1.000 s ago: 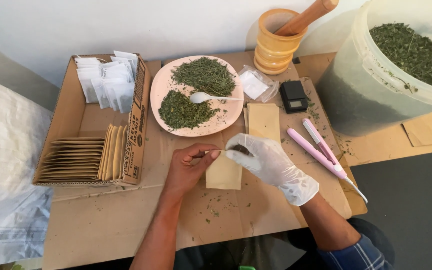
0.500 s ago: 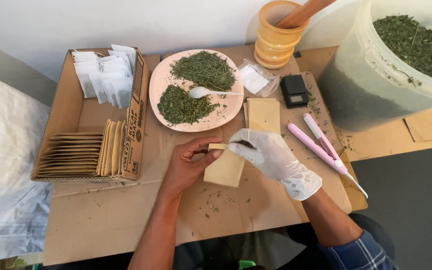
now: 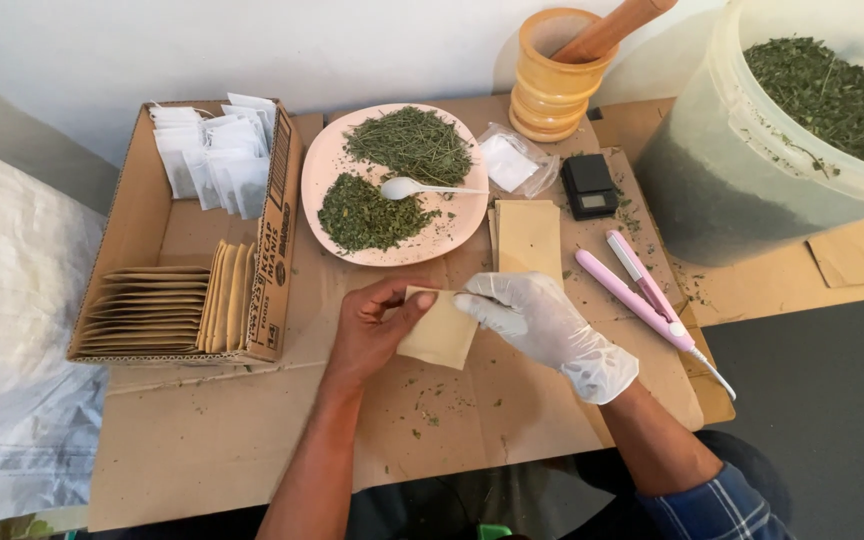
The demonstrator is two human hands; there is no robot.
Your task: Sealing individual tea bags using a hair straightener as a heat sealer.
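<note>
My bare left hand (image 3: 372, 325) pinches the top left corner of a small tan paper pouch (image 3: 442, 335) that rests on the cardboard-covered table. My right hand (image 3: 537, 320), in a white glove, grips the pouch's top right edge with its fingertips. Just beyond the hands sits a pink plate (image 3: 327, 170) with two heaps of dried green herb and a white spoon (image 3: 407, 187) lying on it. A short stack of empty tan pouches (image 3: 527, 235) lies to the right of the plate.
A cardboard box (image 3: 122, 240) on the left holds white sachets and rows of tan pouches. A wooden mortar with pestle (image 3: 552, 75), a small black scale (image 3: 589, 185), a pink sealing tool (image 3: 642, 285) and a big bucket of dried herb (image 3: 752, 140) stand at right.
My gloved right hand has let the pinch of herb go and now holds the pouch's top edge. Both hands have closed in on the top of the pouch.
</note>
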